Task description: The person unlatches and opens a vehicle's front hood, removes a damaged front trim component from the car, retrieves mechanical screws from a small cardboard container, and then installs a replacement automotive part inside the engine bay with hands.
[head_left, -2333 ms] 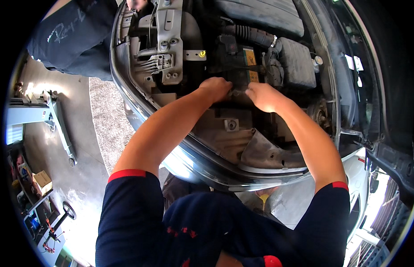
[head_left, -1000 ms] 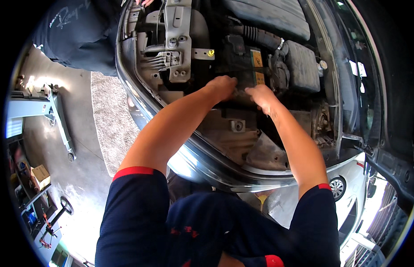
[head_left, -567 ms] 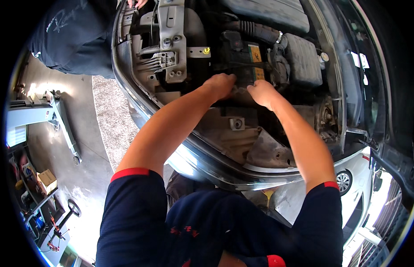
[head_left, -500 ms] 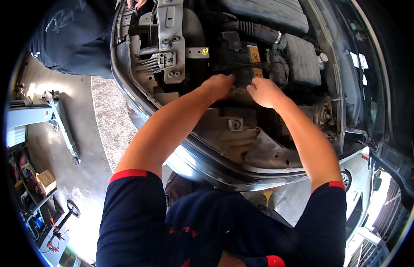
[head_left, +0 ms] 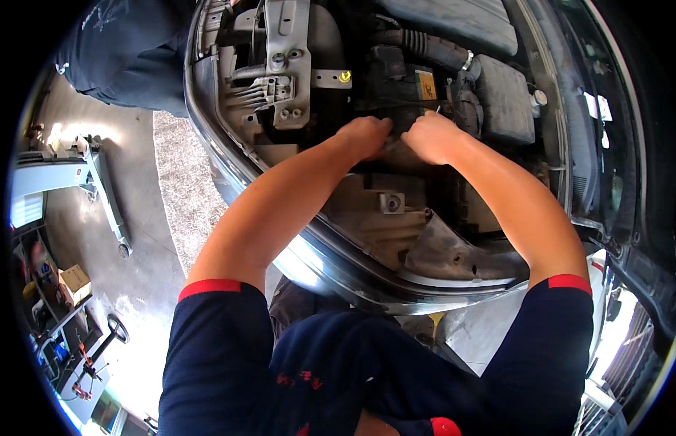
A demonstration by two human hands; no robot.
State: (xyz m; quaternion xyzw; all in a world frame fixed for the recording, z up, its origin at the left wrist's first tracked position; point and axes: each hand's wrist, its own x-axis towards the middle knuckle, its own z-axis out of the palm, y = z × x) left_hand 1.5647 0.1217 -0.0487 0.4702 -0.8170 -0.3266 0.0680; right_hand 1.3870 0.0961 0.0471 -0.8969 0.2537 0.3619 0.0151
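Observation:
Both hands reach into a car's engine bay, side by side at the near side of a dark battery (head_left: 400,89) with an orange label. My left hand (head_left: 367,136) is closed, its fingertips turned down into the shadow; whatever they grip is hidden. Close to its right, my right hand (head_left: 431,136) is closed too, fingers curled under. A thin pale tip (head_left: 438,109) shows just beyond its knuckles; I cannot tell what it is or whether the hand holds it.
A ribbed air hose (head_left: 425,45) runs to a grey box (head_left: 504,98) beyond the battery. A metal bracket (head_left: 287,80) stands to the left. The front bumper (head_left: 331,269) curves below my forearms. Another person in dark clothing (head_left: 131,65) stands at the far left.
My right hand has shifted slightly left and away from me, nearer my left hand, covering more of the orange label. The pale tip has come into sight. The view has shifted a little.

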